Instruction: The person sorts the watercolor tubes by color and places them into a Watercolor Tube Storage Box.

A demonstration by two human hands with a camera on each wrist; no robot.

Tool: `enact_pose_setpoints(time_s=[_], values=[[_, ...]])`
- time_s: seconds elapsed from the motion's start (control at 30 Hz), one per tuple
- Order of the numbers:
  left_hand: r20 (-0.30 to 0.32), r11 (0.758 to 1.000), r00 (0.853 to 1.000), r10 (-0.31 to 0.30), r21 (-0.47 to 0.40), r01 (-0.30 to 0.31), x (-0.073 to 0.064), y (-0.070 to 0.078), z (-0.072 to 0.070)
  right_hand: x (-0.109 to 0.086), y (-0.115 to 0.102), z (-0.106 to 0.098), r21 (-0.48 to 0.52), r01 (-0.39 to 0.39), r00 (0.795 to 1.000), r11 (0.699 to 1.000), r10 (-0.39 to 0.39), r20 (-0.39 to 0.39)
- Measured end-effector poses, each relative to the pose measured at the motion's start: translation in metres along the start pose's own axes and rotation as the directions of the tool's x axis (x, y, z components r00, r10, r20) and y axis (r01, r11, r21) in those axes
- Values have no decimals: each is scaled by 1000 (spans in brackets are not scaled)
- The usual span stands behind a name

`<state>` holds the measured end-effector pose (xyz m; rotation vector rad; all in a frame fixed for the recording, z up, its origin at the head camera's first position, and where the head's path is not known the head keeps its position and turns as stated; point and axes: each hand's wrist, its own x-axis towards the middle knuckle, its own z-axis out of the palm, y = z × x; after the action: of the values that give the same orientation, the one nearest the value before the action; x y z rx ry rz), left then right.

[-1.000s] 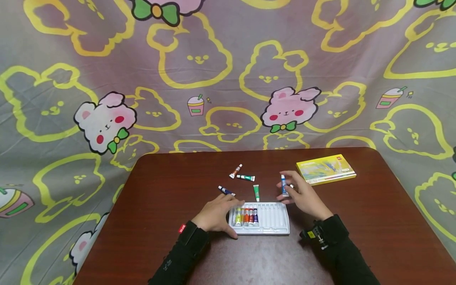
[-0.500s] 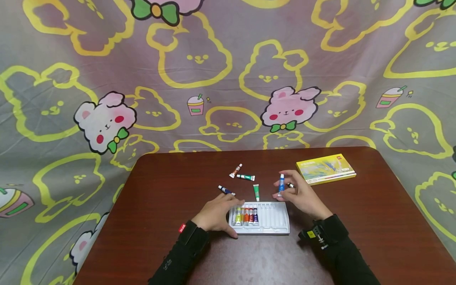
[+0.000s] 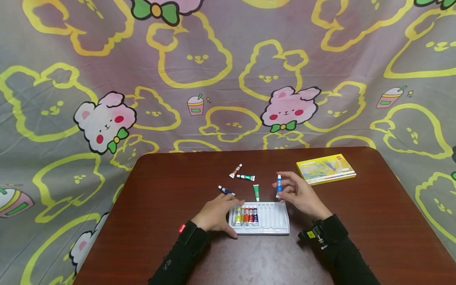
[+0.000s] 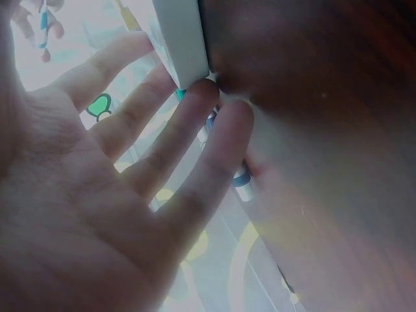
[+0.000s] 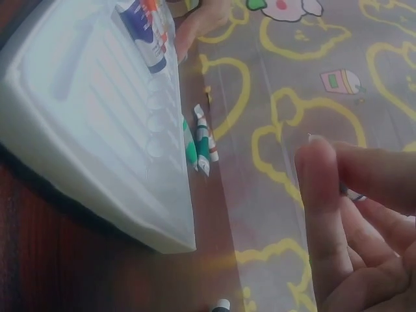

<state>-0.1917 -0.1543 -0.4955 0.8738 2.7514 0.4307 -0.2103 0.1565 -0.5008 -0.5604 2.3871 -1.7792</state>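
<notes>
A white plastic tray (image 3: 274, 219) lies on the table, several paint tubes (image 3: 246, 217) in yellow, orange, red and purple filling its left slots. My left hand (image 3: 215, 213) rests at the tray's left end, thumb at the near edge and fingertips by the far edge; the left wrist view has its fingers spread and nearly straight against the white side. Behind the tray's right half, my right hand (image 3: 308, 198) pinches a blue paint tube (image 3: 279, 186) upright between thumb and fingers. In the right wrist view that tube is mostly hidden by the fingertips.
Behind the tray lie a green tube (image 3: 256, 192), a dark blue tube (image 3: 226, 190), a teal tube (image 3: 246, 178) and a reddish-brown tube (image 3: 235, 171). A black tube with a white end (image 5: 221, 305) shows in the right wrist view. At back right sits a yellow box (image 3: 325, 169).
My right hand has shifted the blue tube slightly left, and the tube stands straighter in the fingers. The left hand and tray have stayed put.
</notes>
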Motion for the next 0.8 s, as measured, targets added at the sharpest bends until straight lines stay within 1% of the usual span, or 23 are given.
enact_pose_setpoints(time_s=[0.1, 0.27, 0.4, 0.5, 0.6, 0.73, 0.8], values=[[0, 1000, 1000, 0, 2, 0, 0, 0, 0, 0, -1, 1, -9, -14, 1000, 1000, 14, -20], [1, 1000, 1000, 1, 3, -1, 0, -1, 1, 0, -2, 1, 21, -50, 998, 999, 51, -32], [1, 1000, 1000, 3, -1, -3, 0, -1, 1, 0, -2, 0, 24, -34, 999, 999, 34, -16], [-1, 1000, 1000, 4, 0, -4, 1, 0, 0, -1, -3, 2, -23, -12, 1000, 1000, 12, -8], [3, 1000, 1000, 0, 3, 0, 1, 0, 0, -1, -6, 9, -118, 4, 1000, 993, -4, -3], [14, 1000, 1000, -13, -3, 13, 1, 0, 0, -1, -9, 30, -254, 16, 1000, 967, -9, 28], [18, 1000, 1000, -21, -7, 21, 1, 0, 0, -1, -10, 42, -291, 10, 998, 957, 8, 61]])
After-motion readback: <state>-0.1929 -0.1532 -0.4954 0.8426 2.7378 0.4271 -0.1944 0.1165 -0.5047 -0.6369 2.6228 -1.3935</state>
